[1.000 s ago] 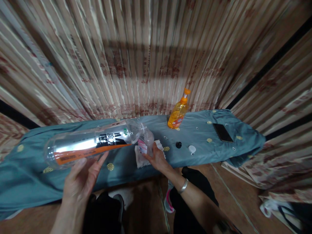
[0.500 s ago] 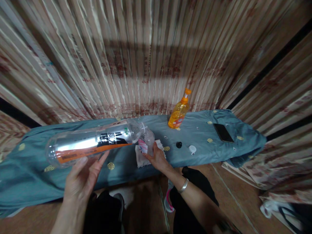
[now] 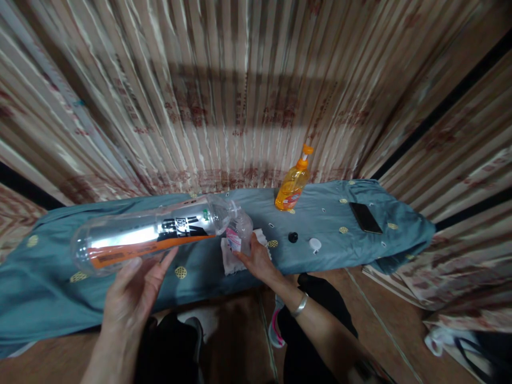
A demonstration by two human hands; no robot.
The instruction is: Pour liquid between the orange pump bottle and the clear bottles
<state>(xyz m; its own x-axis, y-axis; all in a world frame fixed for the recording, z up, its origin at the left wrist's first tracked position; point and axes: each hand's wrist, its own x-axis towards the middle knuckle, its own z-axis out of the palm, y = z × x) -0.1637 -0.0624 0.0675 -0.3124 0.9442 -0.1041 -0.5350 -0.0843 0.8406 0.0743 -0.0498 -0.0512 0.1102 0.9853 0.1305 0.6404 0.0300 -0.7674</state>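
Note:
My left hand (image 3: 138,288) grips a large clear plastic bottle (image 3: 188,226) from below; its label is silver and orange with black characters. The big bottle lies nearly level, its neck pointing right and tipped over the mouth of a small clear bottle (image 3: 241,229). Around that small bottle, which has a pink and white label, my right hand (image 3: 258,258) is closed. Beneath it lies a folded white cloth (image 3: 232,265). Whether any liquid passes between the necks I cannot tell.
A blue-green patterned cloth (image 3: 208,277) covers the long bench. On it stand an orange pump bottle (image 3: 291,189), a black cap (image 3: 293,237), a white cap (image 3: 314,244) and a dark phone (image 3: 365,217). A striped curtain (image 3: 240,106) hangs behind.
Hardly anything differs. Both hands keep the two bottles neck to neck, and the whole view has shifted very slightly.

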